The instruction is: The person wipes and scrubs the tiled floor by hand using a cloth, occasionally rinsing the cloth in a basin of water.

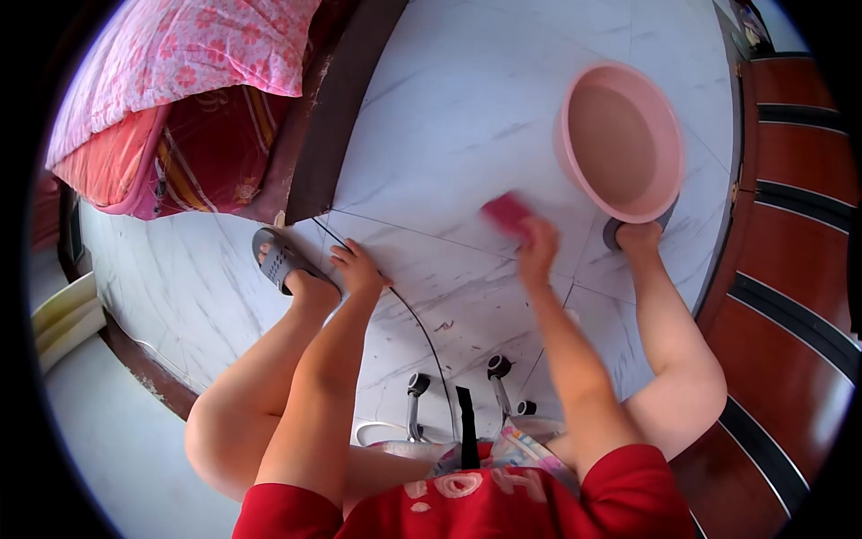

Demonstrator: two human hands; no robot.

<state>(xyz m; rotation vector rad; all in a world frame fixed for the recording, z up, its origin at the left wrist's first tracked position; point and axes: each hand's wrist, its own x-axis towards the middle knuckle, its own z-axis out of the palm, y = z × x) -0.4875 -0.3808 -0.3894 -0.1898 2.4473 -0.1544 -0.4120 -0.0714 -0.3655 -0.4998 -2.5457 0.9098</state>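
Black cable (419, 320) — by left hand (359, 267) (tiles (431, 153)).

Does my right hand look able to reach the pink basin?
Probably yes: your right hand, holding a red cloth or sponge, is near the pink basin, and only floor shows between them.

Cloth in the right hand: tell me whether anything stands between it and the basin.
Nothing visible does. Only bare floor shows between the cloth in the right hand and the basin; its raised wall must be cleared. The right foot sits off that line.
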